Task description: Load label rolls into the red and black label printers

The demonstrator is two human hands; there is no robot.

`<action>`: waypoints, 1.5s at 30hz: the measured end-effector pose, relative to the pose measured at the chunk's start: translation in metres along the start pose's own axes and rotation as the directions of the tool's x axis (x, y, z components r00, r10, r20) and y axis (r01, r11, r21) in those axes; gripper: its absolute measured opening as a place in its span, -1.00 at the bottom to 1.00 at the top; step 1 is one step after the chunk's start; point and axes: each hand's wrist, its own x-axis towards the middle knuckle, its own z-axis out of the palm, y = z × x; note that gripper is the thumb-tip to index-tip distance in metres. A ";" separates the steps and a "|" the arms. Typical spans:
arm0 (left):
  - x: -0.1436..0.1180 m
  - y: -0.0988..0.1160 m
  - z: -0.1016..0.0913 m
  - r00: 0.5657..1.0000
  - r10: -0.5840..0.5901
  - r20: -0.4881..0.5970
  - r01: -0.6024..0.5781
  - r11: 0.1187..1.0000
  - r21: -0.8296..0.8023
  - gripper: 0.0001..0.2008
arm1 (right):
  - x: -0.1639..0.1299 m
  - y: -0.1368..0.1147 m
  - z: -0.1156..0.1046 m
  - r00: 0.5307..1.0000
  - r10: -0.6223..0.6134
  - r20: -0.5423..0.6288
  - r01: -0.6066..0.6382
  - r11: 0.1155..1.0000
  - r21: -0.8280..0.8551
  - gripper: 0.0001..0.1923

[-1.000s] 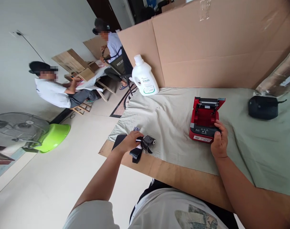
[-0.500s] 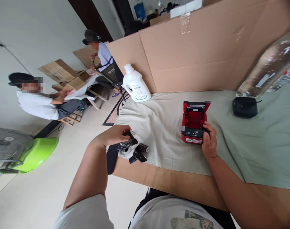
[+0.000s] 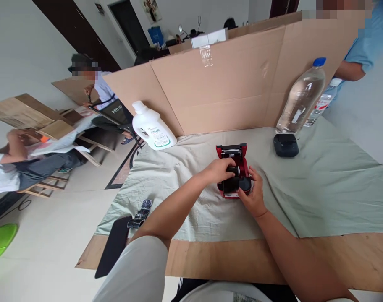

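A small red printer with its lid open sits on the pale green cloth in the middle of the table. My left hand is over its open bay, holding a black roll there. My right hand grips the printer's front right corner. Black wrapping lies on the cloth near the left front edge, beside a flat black object.
A white jug stands at the back left, a clear water bottle and a small black device at the back right. A cardboard wall runs behind. People sit at the far left; another person's arm shows at the right.
My left hand left the black wrapping at the table's left edge and carried a black roll to the printer's open bay. The view swung right and up.
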 end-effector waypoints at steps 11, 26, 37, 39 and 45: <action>0.037 -0.003 0.029 0.991 -0.135 0.004 0.122 0.908 0.402 -0.76 | 0.006 -0.013 -0.007 0.977 -0.212 0.032 0.214 0.976 -0.048 -0.70; 0.004 -0.035 0.025 0.708 0.187 -0.681 -0.261 0.965 -0.007 -0.39 | 0.005 -0.016 -0.008 0.955 -0.295 0.020 0.295 0.946 -0.132 -0.78; -0.050 -0.026 0.074 0.655 0.256 -0.711 -0.346 0.938 0.018 -0.42 | 0.004 -0.022 -0.007 0.953 -0.301 0.012 0.298 0.936 -0.188 -0.77; -0.054 -0.027 0.084 0.660 0.250 -0.709 -0.322 0.946 0.034 -0.43 | 0.004 -0.021 -0.007 0.954 -0.298 0.031 0.298 0.938 -0.178 -0.78; -0.051 -0.030 0.105 0.610 0.243 -0.754 -0.292 0.954 0.071 -0.48 | 0.004 -0.015 -0.004 0.965 -0.253 0.073 0.262 0.947 -0.187 -0.57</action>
